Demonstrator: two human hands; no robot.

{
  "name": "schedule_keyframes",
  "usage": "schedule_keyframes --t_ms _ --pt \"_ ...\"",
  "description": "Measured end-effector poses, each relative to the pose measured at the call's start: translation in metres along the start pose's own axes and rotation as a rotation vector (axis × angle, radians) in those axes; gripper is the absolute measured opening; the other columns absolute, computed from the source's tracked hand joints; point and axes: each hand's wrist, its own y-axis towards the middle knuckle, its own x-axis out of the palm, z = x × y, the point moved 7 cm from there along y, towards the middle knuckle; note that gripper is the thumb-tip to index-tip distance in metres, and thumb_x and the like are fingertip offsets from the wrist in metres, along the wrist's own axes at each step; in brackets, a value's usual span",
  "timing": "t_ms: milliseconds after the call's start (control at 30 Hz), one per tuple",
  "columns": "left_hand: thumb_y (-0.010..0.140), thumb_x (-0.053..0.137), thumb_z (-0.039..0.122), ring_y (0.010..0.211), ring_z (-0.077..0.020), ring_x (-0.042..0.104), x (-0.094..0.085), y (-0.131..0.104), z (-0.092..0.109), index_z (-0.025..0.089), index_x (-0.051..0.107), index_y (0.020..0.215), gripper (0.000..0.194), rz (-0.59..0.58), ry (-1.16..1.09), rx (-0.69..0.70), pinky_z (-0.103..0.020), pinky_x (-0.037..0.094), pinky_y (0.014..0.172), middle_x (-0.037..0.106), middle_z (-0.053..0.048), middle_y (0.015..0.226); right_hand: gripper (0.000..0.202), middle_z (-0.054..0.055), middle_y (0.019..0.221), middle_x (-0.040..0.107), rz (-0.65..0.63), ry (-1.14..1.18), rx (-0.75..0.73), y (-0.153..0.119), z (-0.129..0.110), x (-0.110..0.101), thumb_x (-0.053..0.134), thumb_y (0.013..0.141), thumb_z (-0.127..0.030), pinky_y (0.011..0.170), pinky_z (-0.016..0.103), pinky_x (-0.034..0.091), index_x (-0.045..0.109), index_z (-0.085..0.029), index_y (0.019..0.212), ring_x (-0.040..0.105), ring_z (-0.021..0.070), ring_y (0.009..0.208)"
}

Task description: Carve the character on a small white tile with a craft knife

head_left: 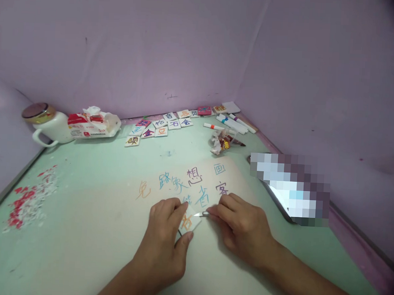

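My left hand (167, 238) grips a small white tile (193, 225) between thumb and fingers; an orange character is drawn on its face. My right hand (239, 222) is closed around a craft knife (204, 214), whose pointed blade lies at the tile's upper right part. Whether the blade touches the surface I cannot tell. Beneath and beyond both hands is a pale sheet (114, 213) with several characters in orange, blue and purple. The one near the left fingertips is partly covered.
Small lettered tiles (161, 131) lie along the back wall. Marker pens (233, 124) and a crumpled wrapper (218, 142) are at back right, a phone (285, 187) at right. A lidded mug (54, 127), a tissue pack (92, 124) and red-white shavings (29, 200) sit at left.
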Motion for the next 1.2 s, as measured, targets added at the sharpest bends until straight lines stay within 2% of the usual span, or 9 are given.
schedule_keyframes --t_ms 233,400,533,733,1200 --pt "0.079 0.048 0.013 0.101 -0.03 0.05 0.001 0.0 -0.001 0.013 0.044 0.124 0.045 -0.013 -0.018 -0.022 -0.051 0.045 0.084 0.05 -0.016 0.11 0.019 0.001 0.064 0.058 0.05 0.058 0.032 -0.007 0.004 -0.008 0.05 0.081 -0.013 0.049 0.024 0.031 0.069 -0.018 0.082 0.051 0.0114 0.052" --pt "0.078 0.05 0.013 0.102 -0.0296 0.05 0.0 -0.001 -0.003 0.015 0.046 0.122 0.045 0.011 -0.037 -0.036 -0.05 0.045 0.086 0.05 -0.014 0.111 0.02 0.001 0.064 0.057 -0.01 0.085 0.02 -0.011 -0.002 -0.007 0.05 0.081 -0.014 0.048 0.024 0.03 0.069 -0.019 0.083 0.051 0.0118 0.051" --pt "0.077 0.051 0.012 0.104 -0.0296 0.048 0.001 -0.002 -0.004 0.014 0.047 0.121 0.045 -0.02 -0.06 -0.029 -0.05 0.045 0.087 0.049 -0.015 0.113 0.022 0.001 0.063 0.057 -0.063 0.065 0.036 -0.009 -0.004 -0.005 0.048 0.082 -0.017 0.047 0.026 0.029 0.069 -0.02 0.079 0.051 0.013 0.05" --pt "0.075 0.051 0.011 0.103 -0.0296 0.05 0.001 -0.001 -0.006 0.014 0.052 0.118 0.043 -0.027 -0.106 -0.063 -0.05 0.046 0.087 0.052 -0.015 0.112 0.022 0.0 0.063 0.056 -0.173 -0.013 0.097 -0.004 -0.002 0.001 0.047 0.082 -0.02 0.046 0.029 0.022 0.067 -0.022 0.073 0.052 0.0137 0.049" --pt "0.074 0.052 0.01 0.104 -0.0289 0.051 0.0 -0.002 -0.008 0.018 0.052 0.118 0.045 -0.004 -0.135 -0.089 -0.051 0.048 0.087 0.053 -0.013 0.112 0.025 0.001 0.063 0.056 -0.067 -0.004 0.046 -0.006 -0.001 0.004 0.045 0.085 -0.018 0.047 0.028 0.024 0.067 -0.019 0.072 0.052 0.0137 0.05"
